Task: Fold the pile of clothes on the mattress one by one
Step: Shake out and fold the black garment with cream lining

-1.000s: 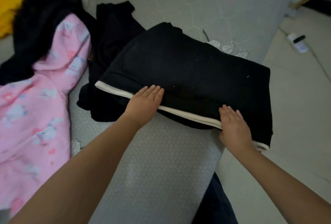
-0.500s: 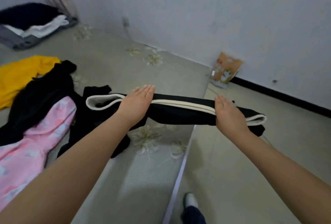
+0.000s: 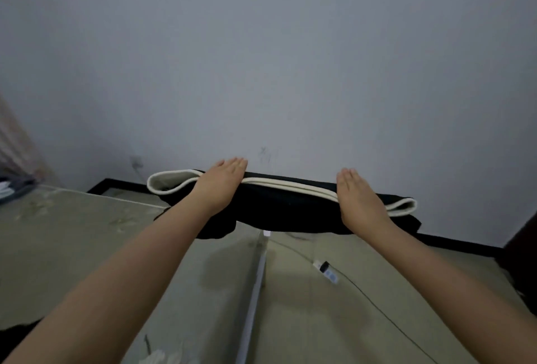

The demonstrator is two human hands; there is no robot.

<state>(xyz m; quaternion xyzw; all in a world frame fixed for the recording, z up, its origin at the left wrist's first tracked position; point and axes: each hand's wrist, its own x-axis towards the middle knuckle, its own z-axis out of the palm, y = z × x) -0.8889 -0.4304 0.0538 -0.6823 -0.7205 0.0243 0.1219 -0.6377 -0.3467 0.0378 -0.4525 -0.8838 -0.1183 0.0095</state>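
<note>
Fingers [image 3: 232, 164] of both hands lie flat atop the lifted folded black garment [image 3: 284, 206].

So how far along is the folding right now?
Done: the black garment with white trim looks folded flat. In hand: left hand and right hand hold it up off the mattress. Left: setting it down; the rest of the pile is out of view, so what remains is unclear.

one folded black garment [image 3: 279, 206], two hands [image 3: 219, 186]
</note>
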